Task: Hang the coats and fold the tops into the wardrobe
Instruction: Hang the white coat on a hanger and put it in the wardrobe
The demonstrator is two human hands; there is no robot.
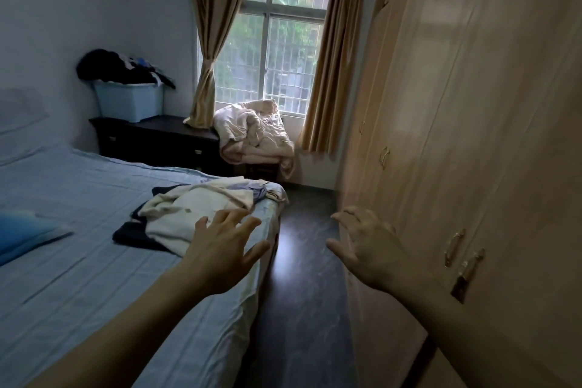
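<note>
A heap of clothes [189, 214] lies on the bed [78, 261] near its far right corner: a cream coat on top, dark navy pieces beneath, a pale lilac top behind. My left hand [223, 249] reaches out over the bed's right edge, fingers spread, just short of the cream coat and holding nothing. My right hand [365, 246] hovers over the floor beside the wardrobe [472, 135], fingers apart and empty. The wardrobe's beige doors are closed, with brass handles [453, 247] to the right of my right hand.
A narrow dark floor strip [302, 293] runs between bed and wardrobe toward the window [283, 41]. A crumpled beige quilt [255, 135] sits on a chair beneath it. A dark dresser [157, 142] carries a blue bin [129, 101] piled with dark clothes. A blue pillow [25, 233] lies at left.
</note>
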